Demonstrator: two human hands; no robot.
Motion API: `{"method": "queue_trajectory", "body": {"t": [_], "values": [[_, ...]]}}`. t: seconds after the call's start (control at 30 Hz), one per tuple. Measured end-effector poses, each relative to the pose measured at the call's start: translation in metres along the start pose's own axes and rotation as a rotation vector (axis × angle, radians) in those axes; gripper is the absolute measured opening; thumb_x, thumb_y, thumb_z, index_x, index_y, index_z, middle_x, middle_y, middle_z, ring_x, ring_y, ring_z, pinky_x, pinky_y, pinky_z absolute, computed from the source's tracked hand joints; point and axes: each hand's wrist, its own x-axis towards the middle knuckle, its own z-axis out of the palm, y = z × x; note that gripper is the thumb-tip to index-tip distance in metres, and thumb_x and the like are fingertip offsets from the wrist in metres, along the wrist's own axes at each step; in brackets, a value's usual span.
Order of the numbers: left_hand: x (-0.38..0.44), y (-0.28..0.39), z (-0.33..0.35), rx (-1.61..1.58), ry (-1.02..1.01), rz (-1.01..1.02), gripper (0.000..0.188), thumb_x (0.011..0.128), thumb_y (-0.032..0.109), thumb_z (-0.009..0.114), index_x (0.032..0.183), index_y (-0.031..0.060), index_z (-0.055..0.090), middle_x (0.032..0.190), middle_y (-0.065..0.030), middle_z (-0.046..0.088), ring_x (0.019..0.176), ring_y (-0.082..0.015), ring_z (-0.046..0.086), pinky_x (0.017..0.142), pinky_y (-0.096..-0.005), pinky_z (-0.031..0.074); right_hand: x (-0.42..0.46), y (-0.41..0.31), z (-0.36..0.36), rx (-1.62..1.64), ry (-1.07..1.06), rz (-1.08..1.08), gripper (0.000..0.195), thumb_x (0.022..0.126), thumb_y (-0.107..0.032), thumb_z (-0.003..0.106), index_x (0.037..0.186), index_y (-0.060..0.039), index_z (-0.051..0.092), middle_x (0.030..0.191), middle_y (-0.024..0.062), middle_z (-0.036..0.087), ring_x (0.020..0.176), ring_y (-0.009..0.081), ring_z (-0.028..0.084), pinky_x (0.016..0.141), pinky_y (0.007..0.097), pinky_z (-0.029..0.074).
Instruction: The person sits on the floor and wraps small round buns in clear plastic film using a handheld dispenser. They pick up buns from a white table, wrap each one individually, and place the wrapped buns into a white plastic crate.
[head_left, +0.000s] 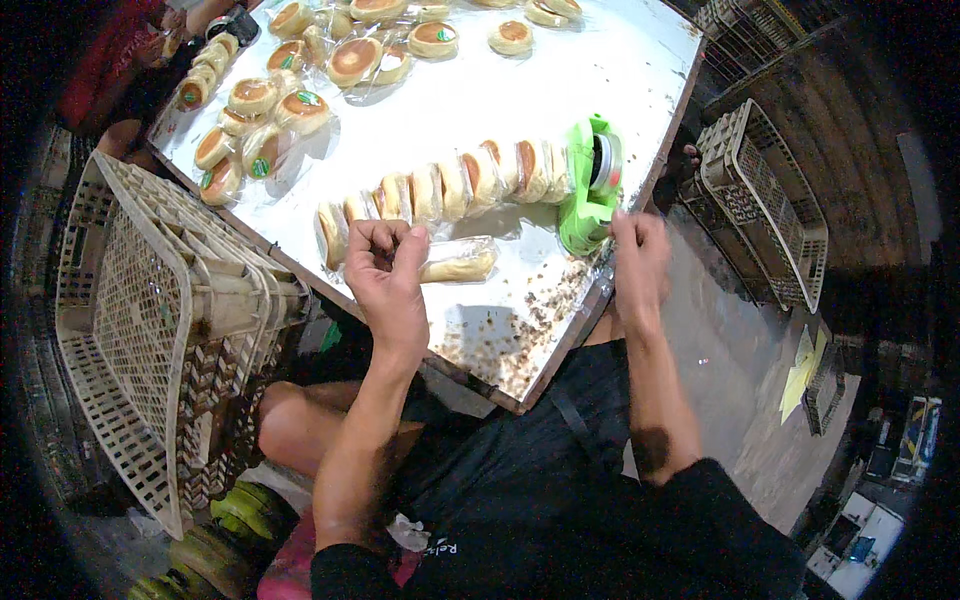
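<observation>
My left hand (390, 281) is over the near left edge of the white table, its thumb and fingers pinched together around something too small to make out. Beside its fingertips lies a wrapped bun (459, 264) in clear film. Beyond it, a curved row of wrapped buns (450, 184) stands on edge and reaches a green tape dispenser (589, 187) holding a roll of clear tape. My right hand (641, 255) is at the dispenser's near end by the table's right edge, fingers curled and blurred; whether it grips tape cannot be told.
More wrapped buns (300, 109), some with green stickers, are piled on the table (480, 322). Stacked plastic crates (184, 300) flank the table at left, and other crates (776, 187) stand at right. Another person's arm (202, 19) shows at the upper left. Green bananas (247, 510) lie low at left.
</observation>
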Motion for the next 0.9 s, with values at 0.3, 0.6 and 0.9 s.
{"method": "queue_trajectory", "body": {"t": [0.3, 0.6, 0.9], "values": [[-0.005, -0.018, -0.014, 0.086, 0.086, -0.132, 0.027, 0.089, 0.0, 0.064, 0.079, 0.0079, 0.04, 0.077, 0.003, 0.042, 0.072, -0.007, 0.038, 0.065, -0.023, 0.037, -0.085, -0.102, 0.05, 0.486, -0.346, -0.301, 0.017, 0.095, -0.016, 0.062, 0.095, 0.0005, 0.065, 0.095, 0.0052, 0.059, 0.096, 0.015, 0.054, 0.086, 0.0292, 0.043], [-0.015, 0.027, -0.04, 0.384, -0.107, 0.227, 0.025, 0.083, -0.003, 0.062, 0.077, 0.0059, 0.04, 0.072, 0.0025, 0.039, 0.068, -0.0108, 0.039, 0.062, -0.027, 0.038, -0.096, -0.122, 0.07, 0.651, -0.887, 0.22, 0.045, 0.092, -0.013, 0.062, 0.133, -0.008, 0.046, 0.104, 0.0068, 0.055, 0.095, 0.0157, 0.056, 0.085, 0.0317, 0.048], [0.036, 0.031, -0.072, 0.522, 0.086, 0.457, 0.064, 0.089, 0.009, 0.066, 0.144, -0.0033, 0.033, 0.136, -0.0212, 0.048, 0.124, -0.0284, 0.051, 0.106, -0.0378, 0.04, -0.078, -0.138, 0.129, 0.7, -0.583, -0.252, 0.033, 0.094, -0.011, 0.055, 0.123, 0.001, 0.044, 0.115, 0.0144, 0.051, 0.109, 0.0239, 0.053, 0.098, 0.0377, 0.043]]}}
